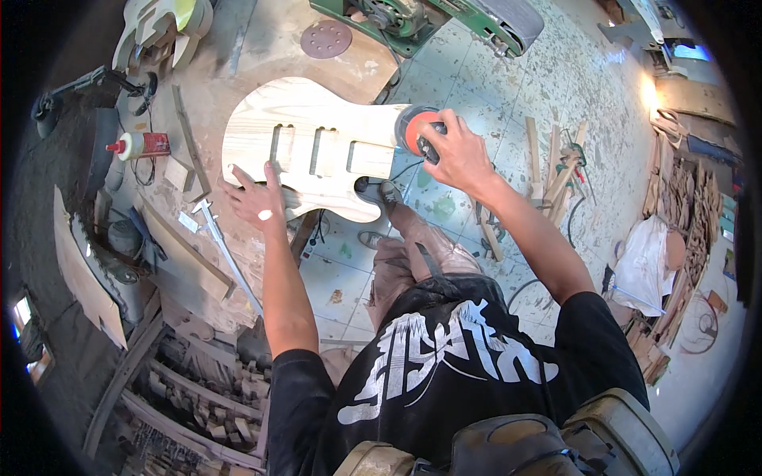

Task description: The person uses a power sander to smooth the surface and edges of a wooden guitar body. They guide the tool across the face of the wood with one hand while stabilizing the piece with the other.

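Note:
A pale, unfinished wooden electric guitar body [305, 103] lies on the workbench, its rectangular cutouts facing up. My left hand [258, 198] rests on its near left edge, fingers spread over the wood. In my right hand [460, 155] is a red-and-black power sander [419, 129], fingers wrapped round its top. The sander is tilted against the end of the body at the right; its exact contact with the wood is partly hidden. Beside my left wrist lies a metal caliper [220, 238].
A glue bottle [147, 145], a wood block [178, 173] and a long strip [190, 143] lie left on the bench. Behind are a brown sanding disc [326, 39], another guitar body [186, 36] and a green machine [496, 24]. Wood pieces [556, 178] stand right.

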`<state>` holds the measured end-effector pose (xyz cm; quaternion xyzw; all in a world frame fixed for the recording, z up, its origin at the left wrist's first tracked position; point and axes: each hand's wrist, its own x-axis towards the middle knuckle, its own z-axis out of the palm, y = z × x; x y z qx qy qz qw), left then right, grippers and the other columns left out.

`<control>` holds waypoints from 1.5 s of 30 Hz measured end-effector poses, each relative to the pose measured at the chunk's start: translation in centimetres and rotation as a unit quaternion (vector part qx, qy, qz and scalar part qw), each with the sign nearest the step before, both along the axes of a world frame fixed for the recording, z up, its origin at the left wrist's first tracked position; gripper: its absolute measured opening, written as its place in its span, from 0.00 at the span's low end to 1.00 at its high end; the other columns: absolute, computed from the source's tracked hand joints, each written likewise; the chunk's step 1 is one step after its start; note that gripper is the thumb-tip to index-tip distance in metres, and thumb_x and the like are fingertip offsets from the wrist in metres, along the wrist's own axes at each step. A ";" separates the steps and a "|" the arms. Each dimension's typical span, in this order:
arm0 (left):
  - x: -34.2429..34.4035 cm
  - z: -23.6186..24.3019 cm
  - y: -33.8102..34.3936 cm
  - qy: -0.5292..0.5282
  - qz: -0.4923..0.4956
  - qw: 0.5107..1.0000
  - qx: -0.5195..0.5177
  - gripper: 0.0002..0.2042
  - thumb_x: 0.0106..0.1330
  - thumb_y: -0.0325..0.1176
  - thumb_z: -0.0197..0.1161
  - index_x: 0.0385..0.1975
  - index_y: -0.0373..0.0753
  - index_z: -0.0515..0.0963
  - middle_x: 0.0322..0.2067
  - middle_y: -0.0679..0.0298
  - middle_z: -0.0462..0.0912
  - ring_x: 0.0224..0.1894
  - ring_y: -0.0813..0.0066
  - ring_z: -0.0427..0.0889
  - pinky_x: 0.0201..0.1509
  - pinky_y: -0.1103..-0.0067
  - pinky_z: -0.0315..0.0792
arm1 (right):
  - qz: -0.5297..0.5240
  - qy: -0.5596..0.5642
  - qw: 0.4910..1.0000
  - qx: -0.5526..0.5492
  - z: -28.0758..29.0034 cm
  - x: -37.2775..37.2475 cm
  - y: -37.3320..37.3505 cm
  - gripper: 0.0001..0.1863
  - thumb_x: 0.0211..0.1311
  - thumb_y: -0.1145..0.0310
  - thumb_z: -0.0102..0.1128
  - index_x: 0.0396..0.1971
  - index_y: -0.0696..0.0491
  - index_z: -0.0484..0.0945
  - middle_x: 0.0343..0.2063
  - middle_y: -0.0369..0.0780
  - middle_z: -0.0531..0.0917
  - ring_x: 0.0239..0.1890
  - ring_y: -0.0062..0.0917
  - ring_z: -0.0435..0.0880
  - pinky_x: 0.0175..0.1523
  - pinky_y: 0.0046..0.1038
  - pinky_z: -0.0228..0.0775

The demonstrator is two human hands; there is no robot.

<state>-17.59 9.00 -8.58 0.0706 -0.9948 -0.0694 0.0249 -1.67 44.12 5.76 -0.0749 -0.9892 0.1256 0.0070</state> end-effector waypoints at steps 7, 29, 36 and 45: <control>-0.1 0.0 0.2 -0.022 0.012 1.000 -0.008 0.44 0.73 0.73 0.47 0.82 0.50 0.58 0.80 0.45 0.51 0.77 0.38 0.60 0.78 0.51 0.59 | -0.006 0.012 1.000 -0.011 -0.3 0.2 0.9 0.31 0.44 0.67 0.76 0.54 0.42 0.77 0.50 0.45 0.74 0.50 0.45 0.84 0.43 0.46 0.85; 0.0 -0.4 -0.3 0.006 -0.005 1.000 -0.017 0.44 0.73 0.72 0.48 0.81 0.48 0.60 0.79 0.42 0.52 0.77 0.38 0.60 0.77 0.50 0.60 | 0.118 -0.011 0.993 -0.004 0.8 -2.0 1.0 0.29 0.45 0.66 0.75 0.52 0.43 0.76 0.50 0.46 0.73 0.50 0.46 0.82 0.43 0.46 0.83; 0.0 0.0 -0.1 -0.005 -0.005 1.000 0.005 0.43 0.73 0.70 0.51 0.80 0.46 0.60 0.80 0.40 0.51 0.77 0.34 0.58 0.76 0.48 0.59 | 0.118 -0.001 0.993 -0.010 0.6 -1.7 1.7 0.30 0.44 0.68 0.77 0.52 0.43 0.76 0.50 0.46 0.73 0.51 0.46 0.82 0.44 0.46 0.84; -0.1 -0.2 -0.1 0.012 -0.007 1.000 -0.002 0.43 0.73 0.71 0.50 0.80 0.47 0.60 0.79 0.40 0.53 0.76 0.35 0.60 0.76 0.49 0.60 | 0.143 0.000 0.990 -0.010 1.0 -1.6 1.8 0.29 0.45 0.68 0.77 0.51 0.43 0.77 0.51 0.45 0.73 0.52 0.44 0.81 0.44 0.45 0.84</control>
